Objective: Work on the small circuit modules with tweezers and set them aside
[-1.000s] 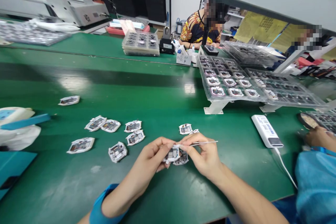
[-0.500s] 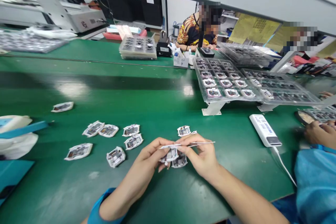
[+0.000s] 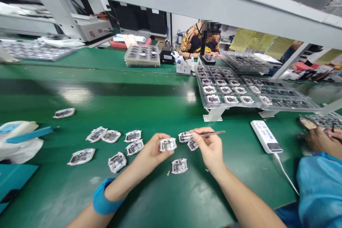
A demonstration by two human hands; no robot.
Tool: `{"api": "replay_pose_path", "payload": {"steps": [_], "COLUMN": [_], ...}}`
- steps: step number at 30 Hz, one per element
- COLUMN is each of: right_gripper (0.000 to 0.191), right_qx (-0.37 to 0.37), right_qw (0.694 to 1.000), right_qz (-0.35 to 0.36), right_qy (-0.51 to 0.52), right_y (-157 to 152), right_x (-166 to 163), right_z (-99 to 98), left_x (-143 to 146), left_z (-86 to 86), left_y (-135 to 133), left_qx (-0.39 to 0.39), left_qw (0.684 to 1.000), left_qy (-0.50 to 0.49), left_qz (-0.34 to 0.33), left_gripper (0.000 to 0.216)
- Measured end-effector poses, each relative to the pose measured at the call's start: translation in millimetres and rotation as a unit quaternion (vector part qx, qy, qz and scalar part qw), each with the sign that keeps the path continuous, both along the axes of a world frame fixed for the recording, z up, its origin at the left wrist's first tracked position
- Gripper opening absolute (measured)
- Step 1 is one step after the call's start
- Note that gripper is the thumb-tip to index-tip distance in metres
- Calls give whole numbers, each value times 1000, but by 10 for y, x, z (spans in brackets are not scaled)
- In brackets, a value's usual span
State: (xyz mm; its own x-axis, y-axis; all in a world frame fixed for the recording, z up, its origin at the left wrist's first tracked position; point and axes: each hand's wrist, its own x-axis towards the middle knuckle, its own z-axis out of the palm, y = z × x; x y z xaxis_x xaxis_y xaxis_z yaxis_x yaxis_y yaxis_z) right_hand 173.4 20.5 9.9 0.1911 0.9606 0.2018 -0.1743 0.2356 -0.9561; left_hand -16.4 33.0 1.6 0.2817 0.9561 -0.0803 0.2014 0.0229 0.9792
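Observation:
A small white-rimmed watch case with electronics inside (image 3: 168,144) is pinched between the thumb and fingers of my left hand (image 3: 155,151), raised above the green table. My right hand (image 3: 210,146) grips metal tweezers (image 3: 213,133), whose tips point left over another watch case (image 3: 183,136). Just below them lies a second one (image 3: 192,145), partly covered by my right fingers. Between my wrists a further watch case (image 3: 179,166) rests flat, with a tiny tan scrap (image 3: 168,173) beside it. Several more watch cases (image 3: 117,162) are spread left of my left hand.
Clear compartment trays of watch parts (image 3: 224,89) stand on raised brackets at the back right. A white power strip (image 3: 265,137) with a cable lies to the right. A co-worker's hand (image 3: 324,142) is at the far right; another person (image 3: 199,39) sits beyond the table.
My hands have moved apart. The left hand has lifted its watch case up and tilted its inside toward me, while the right has shifted up and right with the tweezers.

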Motion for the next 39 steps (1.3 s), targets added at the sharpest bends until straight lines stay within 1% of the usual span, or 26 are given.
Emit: {"api": "replay_pose_path", "payload": {"steps": [2,4,9,11,13,15,18,19,21,24,27,30,32,33,35,36,37,39], "right_gripper": [12,13,12,10,10,9,9,10,9,9,11,12,12,12,10,9,8,6], "right_qx": [5,6,18,26,31,34,35,37,45,44,30,13,-2,-9,-14,-12,-5,10], "right_qw": [1000,999,999,999,999,998,997,997,996,996,997,999,1000,1000,999,998,998,995], "right_qz": [-8,-6,-22,-31,-42,-52,-60,-62,-67,-74,-69,-48,-29,-19,-3,2,3,-1], "right_qy": [24,34,19,7,-2,2,23,31,39,36,30,15,-4,-15,-41,-54,-68,-96], "right_y": [21,29,52,69,82,88,85,83,78,77,67,21,-31,-59,-112,-133,-151,-175], "right_x": [18,26,49,65,79,83,70,63,50,39,29,-3,-41,-62,-100,-114,-125,-135], "right_z": [7,5,-18,-20,-14,-1,24,30,37,33,24,15,1,-9,-34,-46,-57,-71], "left_x": [-8,-5,2,1,15,55,158,194,254,287,257,210,184,174,154,145,137,123], "left_z": [-44,-63,-98,-122,-151,-188,-260,-283,-313,-300,-238,-160,-92,-51,42,87,127,176], "left_y": [193,423,1026,1167,1186,1080,797,706,569,466,350,126,-47,-125,-243,-282,-309,-336], "left_qx": [36,69,160,186,209,230,241,238,229,213,181,128,72,14,-98,-136,-159,-178], "left_qw": [998,993,955,940,930,931,938,940,944,953,968,985,996,1000,989,980,973,965], "left_qy": [44,91,211,237,252,256,248,244,234,210,171,119,55,-7,-104,-137,-158,-187], "left_qz": [21,38,133,163,166,126,14,-14,-41,-39,-12,4,11,23,41,46,45,41], "left_gripper": [31,31,34,42,50,54,57,58,52,35,29,24,29,34,46,51,55,59]}}
